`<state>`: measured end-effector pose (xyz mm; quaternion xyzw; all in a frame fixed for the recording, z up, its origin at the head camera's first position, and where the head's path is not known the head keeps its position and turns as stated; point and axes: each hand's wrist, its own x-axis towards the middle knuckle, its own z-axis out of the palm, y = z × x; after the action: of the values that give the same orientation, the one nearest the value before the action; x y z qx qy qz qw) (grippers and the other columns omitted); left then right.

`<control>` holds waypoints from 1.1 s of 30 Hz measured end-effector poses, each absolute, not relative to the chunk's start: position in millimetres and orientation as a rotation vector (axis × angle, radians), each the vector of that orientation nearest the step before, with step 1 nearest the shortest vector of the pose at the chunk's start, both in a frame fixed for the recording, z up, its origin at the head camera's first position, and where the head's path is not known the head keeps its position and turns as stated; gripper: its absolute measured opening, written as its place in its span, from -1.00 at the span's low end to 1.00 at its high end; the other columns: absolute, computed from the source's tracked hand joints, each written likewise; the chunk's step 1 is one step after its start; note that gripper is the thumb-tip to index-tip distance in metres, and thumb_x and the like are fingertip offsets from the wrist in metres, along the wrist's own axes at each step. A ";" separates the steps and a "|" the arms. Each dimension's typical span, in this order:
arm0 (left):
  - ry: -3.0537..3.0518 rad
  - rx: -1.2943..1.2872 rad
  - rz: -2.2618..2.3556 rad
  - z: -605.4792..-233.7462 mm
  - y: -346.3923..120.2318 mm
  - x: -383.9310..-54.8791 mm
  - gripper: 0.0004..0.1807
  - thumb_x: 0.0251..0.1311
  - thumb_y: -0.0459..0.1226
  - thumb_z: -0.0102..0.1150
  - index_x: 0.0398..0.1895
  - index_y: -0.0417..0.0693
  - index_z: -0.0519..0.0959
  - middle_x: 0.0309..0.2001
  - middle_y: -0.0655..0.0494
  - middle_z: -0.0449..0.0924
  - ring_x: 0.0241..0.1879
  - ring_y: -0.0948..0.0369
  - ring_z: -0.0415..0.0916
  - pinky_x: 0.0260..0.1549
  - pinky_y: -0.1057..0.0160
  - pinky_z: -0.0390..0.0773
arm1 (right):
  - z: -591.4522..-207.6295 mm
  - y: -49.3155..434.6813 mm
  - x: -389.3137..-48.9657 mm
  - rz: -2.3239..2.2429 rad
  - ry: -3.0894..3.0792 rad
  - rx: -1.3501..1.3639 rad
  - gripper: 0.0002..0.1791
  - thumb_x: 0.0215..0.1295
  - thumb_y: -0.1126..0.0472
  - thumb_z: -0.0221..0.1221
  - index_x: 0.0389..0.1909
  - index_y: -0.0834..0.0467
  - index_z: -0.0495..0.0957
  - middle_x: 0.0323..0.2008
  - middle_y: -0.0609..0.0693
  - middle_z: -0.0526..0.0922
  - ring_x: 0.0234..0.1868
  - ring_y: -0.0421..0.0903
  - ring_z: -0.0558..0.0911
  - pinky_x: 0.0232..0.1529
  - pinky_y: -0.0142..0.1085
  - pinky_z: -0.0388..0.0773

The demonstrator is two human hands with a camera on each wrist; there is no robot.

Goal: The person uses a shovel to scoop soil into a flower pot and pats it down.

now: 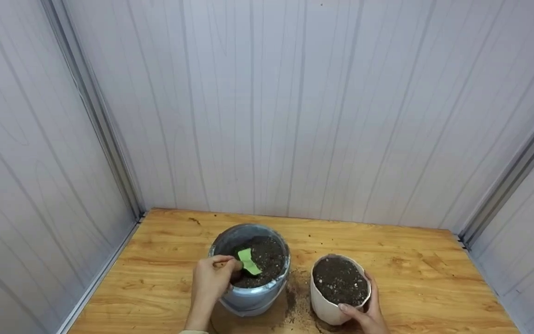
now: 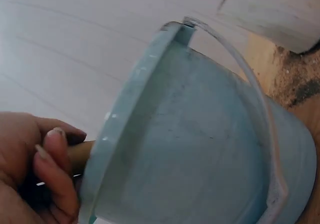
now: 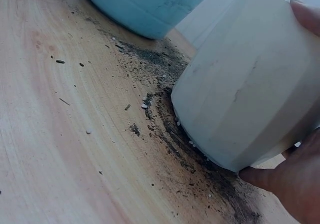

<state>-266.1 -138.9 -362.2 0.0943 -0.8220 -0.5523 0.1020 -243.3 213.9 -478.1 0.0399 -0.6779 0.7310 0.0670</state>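
My left hand (image 1: 210,280) grips the handle of a small garden trowel with a green blade (image 1: 249,262). The blade lies over dark soil (image 1: 272,259) inside a light blue bucket (image 1: 253,304). In the left wrist view, the trowel's wooden handle (image 2: 81,155) shows between curled fingers beside the bucket's rim. To the right, a white faceted plant pot (image 1: 323,304) stands filled with soil nearly to its top. My right hand (image 1: 371,315) holds that pot from its right side, thumb at the near rim. The right wrist view shows fingers low and high on its wall.
Spilled soil (image 1: 297,301) lies on the wooden table (image 1: 415,273) between bucket and pot. The bucket's handle (image 2: 260,97) hangs down its side. Pale panel walls (image 1: 267,116) close in the table at the back and both sides.
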 end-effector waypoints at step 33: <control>-2.050 0.520 -1.980 -360.0 -144.3 -253.3 -0.68 0.15 -0.22 0.39 -0.10 -0.24 0.72 -0.87 0.22 0.28 -0.91 0.31 0.23 -0.87 0.36 0.26 | -478.6 212.5 -242.5 2.179 -2.006 0.174 0.10 0.10 0.54 0.25 0.50 0.23 -0.30 0.44 0.37 -0.08 0.16 -0.42 0.30 0.14 -0.53 0.25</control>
<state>-253.3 -144.3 -360.0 0.1780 -0.7024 -0.6783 0.1218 -242.5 212.5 -478.6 0.0583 -0.6735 0.7317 0.0870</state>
